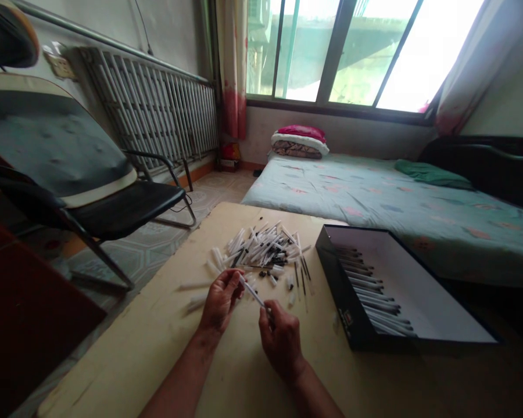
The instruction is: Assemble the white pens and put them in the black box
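The left hand [221,301] pinched a thin white pen [251,292] between its thumb and first finger. The right hand [281,348] was at the other end of the same pen, with its fingertips [268,310] pressed together on the tip. Both hands were working on this one pen, and they held it up above the table. They were close together, but they did not touch.

Just past the hands lay a big heap of pen parts [265,249]. It was mostly white tubes, with small black bits mixed in. A few loose white tubes [196,301] lay apart from the heap, near the left hand. All of this sat on a pale yellow table [126,360] with scuffs on it.

To the right of the hands was an open black box [331,273] with a white inside. Many pens [370,284] lay in it side by side, in a long row down one side. Their dark ends pointed the same way, and the white floor of the box showed next to them.

A black chair [70,174] stood to the left, and a low bed [375,191] lay behind the table.
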Demonstrator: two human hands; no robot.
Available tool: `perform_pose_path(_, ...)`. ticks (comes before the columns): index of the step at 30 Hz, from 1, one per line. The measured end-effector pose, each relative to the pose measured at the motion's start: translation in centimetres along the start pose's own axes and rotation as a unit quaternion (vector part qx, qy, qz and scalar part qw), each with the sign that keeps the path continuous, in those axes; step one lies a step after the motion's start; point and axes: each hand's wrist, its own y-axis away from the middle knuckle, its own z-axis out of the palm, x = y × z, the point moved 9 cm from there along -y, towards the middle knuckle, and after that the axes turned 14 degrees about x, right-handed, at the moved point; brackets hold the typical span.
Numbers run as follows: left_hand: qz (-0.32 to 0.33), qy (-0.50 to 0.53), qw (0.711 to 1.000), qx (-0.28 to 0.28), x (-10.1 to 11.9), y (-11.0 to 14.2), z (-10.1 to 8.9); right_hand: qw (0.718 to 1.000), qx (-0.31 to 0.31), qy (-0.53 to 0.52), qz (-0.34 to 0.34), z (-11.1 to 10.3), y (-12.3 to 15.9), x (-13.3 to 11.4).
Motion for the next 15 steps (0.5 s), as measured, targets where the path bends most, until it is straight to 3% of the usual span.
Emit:
perform_pose_path(10,0.028,-0.042,0.998,-0.038,-0.3,0.4,0.8,1.000,-0.006,0.026,-0.014,0.2,0.1,0.0)
perform_pose_path(15,0.003,-0.025,0.998,-0.058,-1.0,1.1,1.4,0.996,-0.012,0.085,-0.039,0.5,0.0,-0.1)
